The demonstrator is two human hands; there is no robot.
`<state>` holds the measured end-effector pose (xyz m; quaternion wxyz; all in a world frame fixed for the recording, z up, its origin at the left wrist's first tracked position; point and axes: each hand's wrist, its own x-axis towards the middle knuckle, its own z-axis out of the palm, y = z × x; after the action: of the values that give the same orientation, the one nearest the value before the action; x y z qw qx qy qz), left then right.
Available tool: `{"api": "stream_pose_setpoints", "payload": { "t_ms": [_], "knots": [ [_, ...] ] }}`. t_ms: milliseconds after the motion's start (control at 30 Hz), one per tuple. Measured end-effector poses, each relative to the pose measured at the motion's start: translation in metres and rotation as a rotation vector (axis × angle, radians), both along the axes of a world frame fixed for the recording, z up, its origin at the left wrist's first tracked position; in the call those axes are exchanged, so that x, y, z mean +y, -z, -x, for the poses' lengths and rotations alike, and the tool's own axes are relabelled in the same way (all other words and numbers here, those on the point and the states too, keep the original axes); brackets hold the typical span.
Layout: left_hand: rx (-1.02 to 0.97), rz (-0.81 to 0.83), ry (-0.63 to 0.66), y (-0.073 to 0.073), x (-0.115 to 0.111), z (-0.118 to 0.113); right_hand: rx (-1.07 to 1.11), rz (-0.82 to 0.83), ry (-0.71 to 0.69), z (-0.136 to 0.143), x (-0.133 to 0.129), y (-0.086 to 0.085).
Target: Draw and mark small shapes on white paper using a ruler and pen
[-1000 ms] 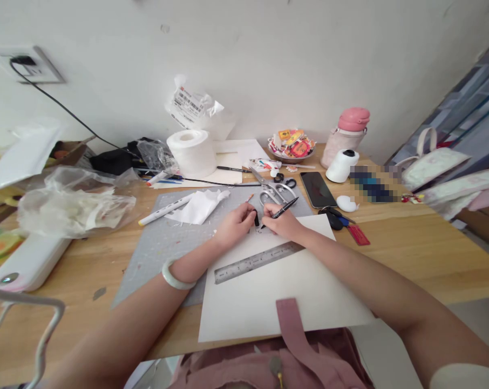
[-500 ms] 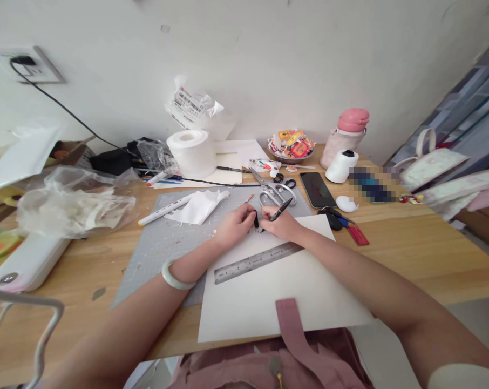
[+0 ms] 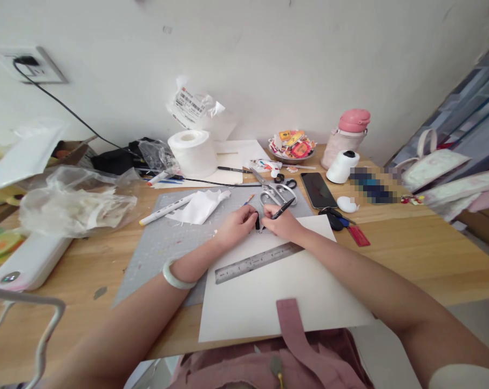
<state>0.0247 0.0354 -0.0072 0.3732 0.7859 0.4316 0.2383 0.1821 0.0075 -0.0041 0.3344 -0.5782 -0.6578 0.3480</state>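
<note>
My left hand [image 3: 240, 224] is closed, its fingertips pinching a small black object [image 3: 257, 220], perhaps a pen cap, over the top of a white sheet [image 3: 285, 286]. Close beside it on the right, my right hand [image 3: 283, 222] grips a black pen [image 3: 284, 207], whose tip end points down near the black object. Below both hands a metal ruler [image 3: 252, 263] lies slanted on the sheet. Under the sheet's left part is a grey cutting mat [image 3: 159, 259]. Silver scissors [image 3: 277, 194] rest just beyond my right hand.
Tissue roll [image 3: 192, 154], white marker [image 3: 165, 209] and crumpled tissue [image 3: 199, 206] lie beyond my left hand. A bowl of sweets [image 3: 292, 146], phone [image 3: 318, 190], thread cone [image 3: 341, 167] and pink bottle [image 3: 345, 138] stand back right. Plastic bags [image 3: 78, 202] lie left.
The view has shifted very slightly. My right hand and the pen have moved a touch; both hands keep their grips.
</note>
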Motion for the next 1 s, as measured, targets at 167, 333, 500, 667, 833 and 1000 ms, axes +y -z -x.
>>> {"api": "stream_pose_setpoints", "payload": {
  "t_ms": [167, 333, 500, 667, 833, 1000],
  "knots": [
    [0.02, -0.001, 0.007, -0.0012, -0.0006, -0.0001, 0.013, 0.031, 0.022, -0.0028, 0.0007, -0.0012],
    [0.057, -0.027, 0.014, -0.0028, -0.0012, -0.0004, -0.025, -0.012, -0.005, -0.0029, 0.001, -0.0027],
    [0.06, -0.032, 0.032, -0.0026, -0.0011, -0.0005, -0.031, -0.031, -0.016, -0.0033, 0.002, 0.0002],
    [0.063, -0.031, 0.039, -0.0019, -0.0007, -0.0006, -0.039, -0.038, -0.056, -0.0042, 0.0032, 0.0014],
    [0.066, -0.042, 0.043, -0.0024, -0.0007, -0.0009, -0.039, -0.028, -0.08, -0.0041, 0.0024, -0.0013],
    [0.069, -0.047, 0.047, -0.0018, -0.0006, -0.0009, -0.051, -0.023, -0.103, -0.0051, 0.0031, -0.0008]
  ]
}}
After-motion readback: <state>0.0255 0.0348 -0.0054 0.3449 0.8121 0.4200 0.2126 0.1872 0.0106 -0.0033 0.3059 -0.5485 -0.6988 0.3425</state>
